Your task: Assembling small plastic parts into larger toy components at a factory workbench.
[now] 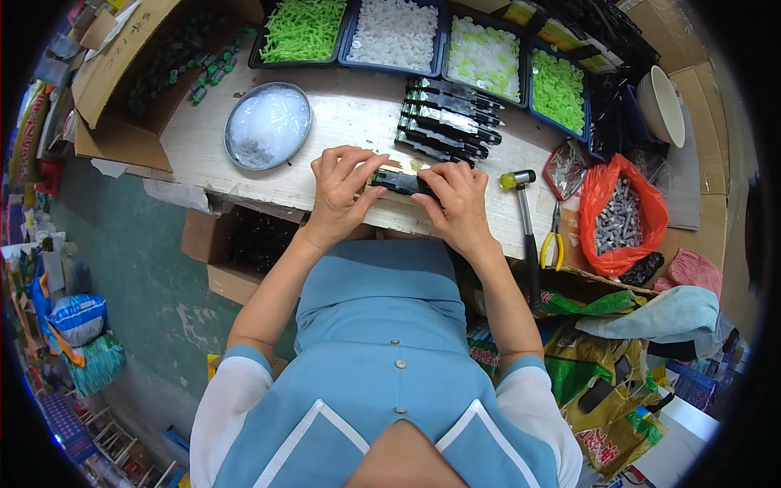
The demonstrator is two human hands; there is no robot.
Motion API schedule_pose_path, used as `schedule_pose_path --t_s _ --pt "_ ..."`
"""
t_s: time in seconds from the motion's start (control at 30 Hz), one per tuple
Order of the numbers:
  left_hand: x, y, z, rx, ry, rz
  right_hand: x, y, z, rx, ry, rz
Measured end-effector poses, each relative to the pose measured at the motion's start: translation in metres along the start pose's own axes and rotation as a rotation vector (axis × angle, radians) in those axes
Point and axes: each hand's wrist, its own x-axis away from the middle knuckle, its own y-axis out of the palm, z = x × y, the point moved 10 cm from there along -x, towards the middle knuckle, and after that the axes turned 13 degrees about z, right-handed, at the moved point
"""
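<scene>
Near the front edge of the white workbench (342, 106), a black elongated plastic part (396, 180) with a green end lies between both hands. My left hand (342, 195) pinches its left end with thumb and fingers. My right hand (457, 203) grips the right end, the fingers covering much of it. Just beyond the hands, a row of similar black parts (447, 122) with green ends lies side by side. A round metal dish (231, 150) filled with a whitish, grease-like paste stands to the left.
Along the back stand trays of small parts: green strips (301, 31), white pieces (394, 34), mixed pieces (486, 58) and green pieces (558, 89). On the right are a hammer (525, 215), yellow-handled pliers (554, 244) and a red bag (598, 252) of grey parts. A cardboard box (122, 61) stands left.
</scene>
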Motion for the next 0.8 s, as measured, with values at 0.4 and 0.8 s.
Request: schedule_pose_path --t_s 0.4,0.8 --pt "-0.008 0.021 -0.001 0.044 0.036 -0.232 0.002 0.008 0.0 0.077 -0.002 -0.073" --pt "-0.007 0.042 0.031 -0.09 0.335 -0.395 0.074 -0.074 0.124 0.653 0.468 -0.032"
